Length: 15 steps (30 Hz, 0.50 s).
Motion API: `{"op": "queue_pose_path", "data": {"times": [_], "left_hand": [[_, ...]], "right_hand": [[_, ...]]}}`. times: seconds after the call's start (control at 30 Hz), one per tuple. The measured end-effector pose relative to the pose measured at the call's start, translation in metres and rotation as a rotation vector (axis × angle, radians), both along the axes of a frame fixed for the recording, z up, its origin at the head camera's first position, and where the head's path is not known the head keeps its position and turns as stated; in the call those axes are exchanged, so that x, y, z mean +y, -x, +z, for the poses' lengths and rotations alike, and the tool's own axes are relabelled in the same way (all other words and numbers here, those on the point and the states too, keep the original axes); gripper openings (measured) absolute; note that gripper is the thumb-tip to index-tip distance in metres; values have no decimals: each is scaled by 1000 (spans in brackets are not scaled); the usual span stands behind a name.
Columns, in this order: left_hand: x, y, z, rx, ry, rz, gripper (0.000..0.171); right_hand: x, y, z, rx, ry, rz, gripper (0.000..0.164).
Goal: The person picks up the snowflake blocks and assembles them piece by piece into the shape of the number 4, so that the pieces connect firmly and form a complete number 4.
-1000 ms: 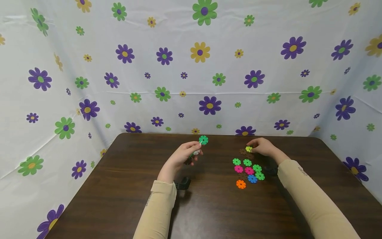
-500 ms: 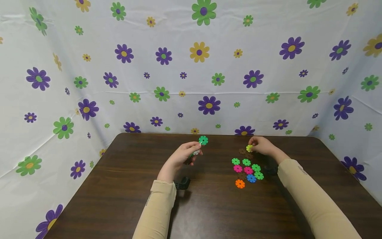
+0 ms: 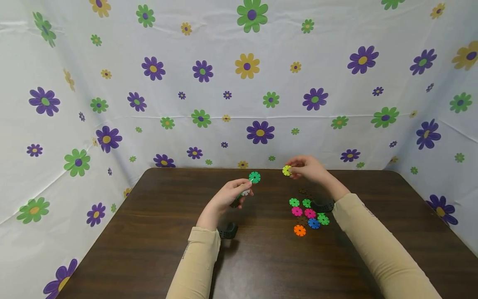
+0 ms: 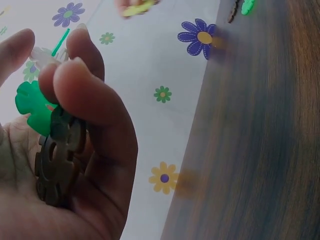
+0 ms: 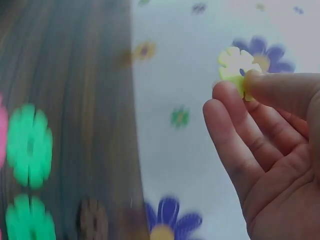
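Flowered cloth (image 3: 328,29) backs the surface (image 3: 142,245); left hand (image 3: 227,196) grips discs (image 3: 255,175), right hand (image 3: 310,169) a yellow disc (image 3: 286,170), likely light, stiff; pinch edgewise.

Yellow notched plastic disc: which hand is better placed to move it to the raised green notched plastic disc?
Probably the right hand: it pinches that yellow disc, while the left hand is busy holding the raised green disc, a white notched disc and a brown notched disc.

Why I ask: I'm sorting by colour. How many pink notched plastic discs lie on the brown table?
2: the left pink disc and, beside it, the right pink disc, beyond the round blue plastic disc. The right arm may hide others.
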State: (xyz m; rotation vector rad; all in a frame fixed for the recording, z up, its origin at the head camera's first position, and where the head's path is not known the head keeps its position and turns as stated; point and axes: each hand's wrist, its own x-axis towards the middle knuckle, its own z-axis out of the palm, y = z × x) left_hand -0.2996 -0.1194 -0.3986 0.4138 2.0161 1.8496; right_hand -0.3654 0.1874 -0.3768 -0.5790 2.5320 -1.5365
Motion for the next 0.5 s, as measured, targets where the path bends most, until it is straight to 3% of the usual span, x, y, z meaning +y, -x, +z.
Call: {"op": "queue_pose_path", "data": {"times": [0.13, 0.3, 0.5], "left_hand": [[0, 0, -1, 3, -3, -8, 36], [1, 0, -1, -7, -3, -17, 37], [2, -1, 1, -19, -16, -21, 36]], "right_hand": [[-25, -10, 6, -37, 158, -16, 27], [-52, -20, 3, -65, 376, -21, 26], [-73, -28, -10, -113, 650, -37, 9]]}}
